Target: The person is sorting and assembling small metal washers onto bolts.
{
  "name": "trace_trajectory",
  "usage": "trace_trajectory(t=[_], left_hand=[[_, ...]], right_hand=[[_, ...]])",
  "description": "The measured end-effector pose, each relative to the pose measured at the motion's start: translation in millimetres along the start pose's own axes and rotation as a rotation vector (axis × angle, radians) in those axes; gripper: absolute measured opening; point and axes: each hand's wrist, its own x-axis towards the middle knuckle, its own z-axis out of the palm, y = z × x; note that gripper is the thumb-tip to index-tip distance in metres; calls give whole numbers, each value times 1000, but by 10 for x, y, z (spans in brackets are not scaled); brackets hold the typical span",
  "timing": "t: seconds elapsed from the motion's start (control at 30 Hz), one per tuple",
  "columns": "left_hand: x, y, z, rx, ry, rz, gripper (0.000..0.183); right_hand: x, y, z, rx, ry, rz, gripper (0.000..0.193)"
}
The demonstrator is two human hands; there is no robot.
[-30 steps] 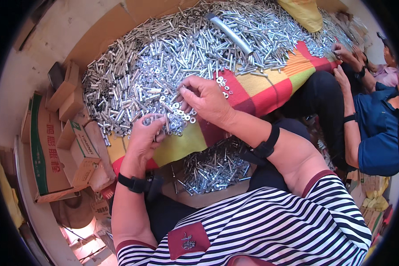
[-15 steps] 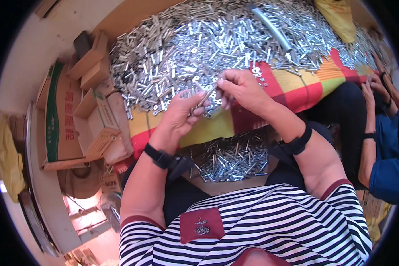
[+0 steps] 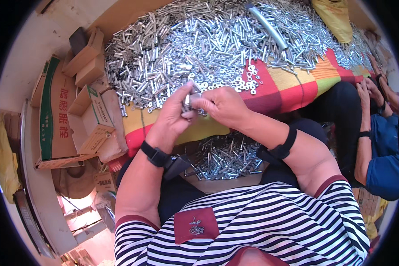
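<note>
My left hand is closed around some shiny metal bolt parts, partly hidden by its fingers. Pressed up against them is my right hand, its thumb and fingers pinched together. What the right fingertips grip is hidden and blurred. Both hands are above the near edge of a big heap of metal sleeves. Washers lie scattered along that edge, close to the right hand. Below my wrists, between my legs, is a cardboard box holding many loose bolts.
A checked cloth lies under the heap, with a thick metal tube on top. Open cardboard boxes stand at left. A yellow sack is at the far right. At right sits another person, whose hands are close together.
My hands have come together, the right one moving left and over the left one's fingers. The slim bolt seen between them before is now mostly covered. The view has shifted slightly.
</note>
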Motion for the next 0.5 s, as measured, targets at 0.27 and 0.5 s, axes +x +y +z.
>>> trace_trajectory(t=[0.27, 0.5], left_hand=[[-170, 419, -338, -236, 41, 131, 16], [-24, 278, -293, 1267, 407, 619, 18]], right_hand=[[175, 159, -18, -449, 107, -434, 17], [252, 291, 104, -740, 107, -498, 16]])
